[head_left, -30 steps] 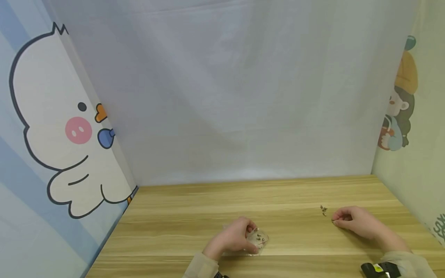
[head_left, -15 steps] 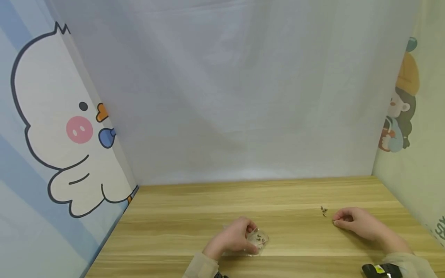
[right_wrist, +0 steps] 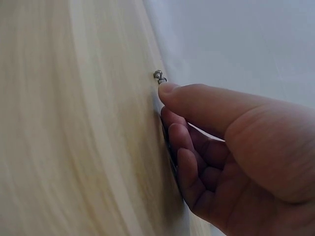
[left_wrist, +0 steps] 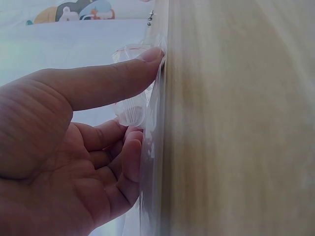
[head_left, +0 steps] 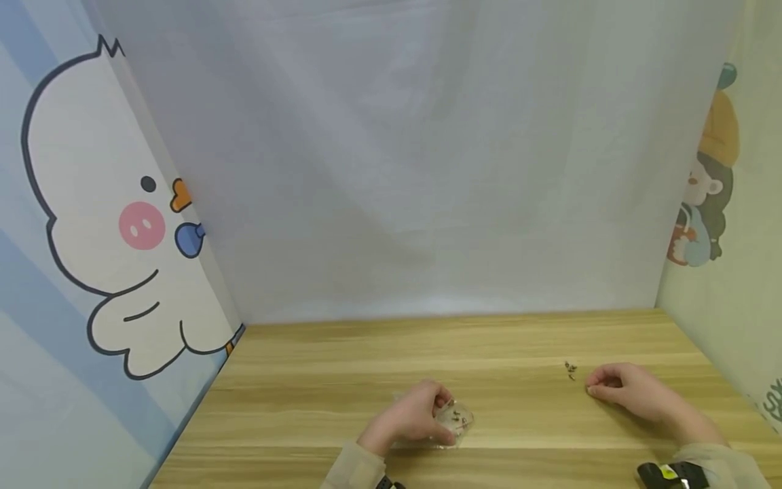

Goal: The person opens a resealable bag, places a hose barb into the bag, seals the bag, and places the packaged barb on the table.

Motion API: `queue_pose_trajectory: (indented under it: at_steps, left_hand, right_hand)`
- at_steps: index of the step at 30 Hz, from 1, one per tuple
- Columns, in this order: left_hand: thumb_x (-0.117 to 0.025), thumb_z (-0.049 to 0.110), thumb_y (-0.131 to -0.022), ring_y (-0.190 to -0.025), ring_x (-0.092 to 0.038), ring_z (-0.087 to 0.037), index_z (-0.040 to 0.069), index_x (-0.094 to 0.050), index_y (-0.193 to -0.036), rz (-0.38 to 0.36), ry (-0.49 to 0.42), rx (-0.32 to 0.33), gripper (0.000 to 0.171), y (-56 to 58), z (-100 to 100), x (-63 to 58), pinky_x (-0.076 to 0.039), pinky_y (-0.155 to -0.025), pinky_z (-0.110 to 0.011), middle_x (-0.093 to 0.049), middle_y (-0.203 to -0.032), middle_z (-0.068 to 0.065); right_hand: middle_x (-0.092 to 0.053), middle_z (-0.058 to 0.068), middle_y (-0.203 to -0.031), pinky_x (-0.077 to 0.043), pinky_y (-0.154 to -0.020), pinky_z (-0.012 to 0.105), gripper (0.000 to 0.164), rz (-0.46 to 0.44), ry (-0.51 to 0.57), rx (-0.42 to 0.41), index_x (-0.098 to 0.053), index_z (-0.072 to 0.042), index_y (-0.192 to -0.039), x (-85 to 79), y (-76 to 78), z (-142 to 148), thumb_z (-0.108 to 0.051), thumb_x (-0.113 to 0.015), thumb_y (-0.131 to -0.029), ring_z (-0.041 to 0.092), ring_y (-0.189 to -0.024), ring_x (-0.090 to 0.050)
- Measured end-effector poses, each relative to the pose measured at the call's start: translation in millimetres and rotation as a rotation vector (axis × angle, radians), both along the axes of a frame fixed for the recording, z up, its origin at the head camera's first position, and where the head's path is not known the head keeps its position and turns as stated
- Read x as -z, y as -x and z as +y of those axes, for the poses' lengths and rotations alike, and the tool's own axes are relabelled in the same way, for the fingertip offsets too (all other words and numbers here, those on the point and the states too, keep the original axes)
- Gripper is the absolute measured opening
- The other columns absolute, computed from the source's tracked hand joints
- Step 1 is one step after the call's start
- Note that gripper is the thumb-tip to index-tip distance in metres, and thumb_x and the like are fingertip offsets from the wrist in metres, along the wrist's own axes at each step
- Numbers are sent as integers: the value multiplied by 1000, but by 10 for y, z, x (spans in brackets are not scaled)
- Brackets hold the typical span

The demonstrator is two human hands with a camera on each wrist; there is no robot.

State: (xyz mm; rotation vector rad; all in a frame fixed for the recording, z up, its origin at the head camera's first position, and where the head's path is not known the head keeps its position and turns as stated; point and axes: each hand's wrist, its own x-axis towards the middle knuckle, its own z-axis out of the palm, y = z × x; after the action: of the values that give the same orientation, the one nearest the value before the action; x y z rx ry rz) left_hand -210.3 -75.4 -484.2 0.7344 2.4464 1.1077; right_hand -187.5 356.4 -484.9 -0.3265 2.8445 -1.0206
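My left hand point(head_left: 415, 418) holds a clear plastic zip bag point(head_left: 449, 422) low against the table, thumb at its near side and fingers at the far side. Several small dark metal screws show inside the bag. In the left wrist view the crinkled bag point(left_wrist: 132, 110) stands up between thumb and fingers. Farther right, my right hand point(head_left: 632, 390) is down at the tabletop, thumb and index finger pinched on a tiny dark screw, mostly hidden by the fingertips. Just left of those fingertips lies a small cluster of loose screws point(head_left: 571, 371).
The wood-grain table point(head_left: 318, 380) runs back to a pale grey curtain point(head_left: 391, 170). A printed cartoon panel point(head_left: 85, 204) borders the left side, and another printed sheet point(head_left: 745, 305) the right. A black device point(head_left: 672, 474) is strapped on the right wrist.
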Motion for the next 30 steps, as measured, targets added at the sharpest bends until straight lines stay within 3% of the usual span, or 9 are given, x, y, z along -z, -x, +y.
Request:
queue_pose_trajectory:
  at_steps: [15, 30]
  left_hand:
    - [-98, 6, -72, -90, -57, -10, 1, -67, -122, -3, -11, -15, 59, 6, -33, 0, -52, -83, -25, -63, -108, 0]
    - [-98, 7, -72, -89, -57, -10, 2, -67, -121, -5, 3, 1, 58, -3, -18, -14, -53, -82, -25, -64, -108, 1]
  right_hand:
    - [-72, -4, -98, -52, -78, 28, 14, 17, -16, -13, -75, -10, -104, -83, 10, -113, -24, -74, -103, 2, -87, -61]
    - [-70, -8, -93, -52, -73, 26, 10, 15, 83, -187, -75, -12, -103, -89, -8, -686, -22, -77, -100, 1, -84, -61]
